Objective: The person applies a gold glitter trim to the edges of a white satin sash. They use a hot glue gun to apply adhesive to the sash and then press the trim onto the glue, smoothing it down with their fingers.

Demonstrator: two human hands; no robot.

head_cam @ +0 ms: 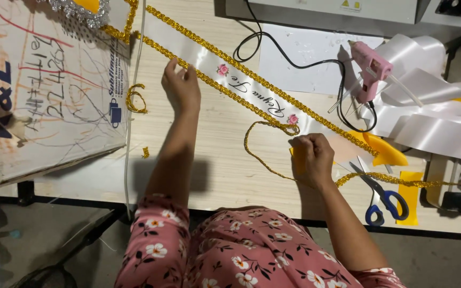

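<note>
Left hand point(181, 85) presses flat, fingers loose, on the sash point(252, 85); right hand point(311, 159) seems clenched on gold trim point(265, 160) near scissors point(382, 197) on the bench point(225, 176).

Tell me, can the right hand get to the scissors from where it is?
Probably yes: the scissors lie bare on the table just beside the right hand, with only a strand of gold trim crossing them.

— What can't you make out here?
— The right hand point(311, 159) is curled over a yellow piece point(296, 160), so most of it is covered, fingertips too.
— And the white sash point(252, 88)?
— Its upper end runs off the top edge, under the sparkly crown point(78, 9), itself cut off. The scissors point(381, 194) hide part of a yellow strip point(411, 196).
— The desk point(225, 176)?
— Cropped on both sides.
</note>
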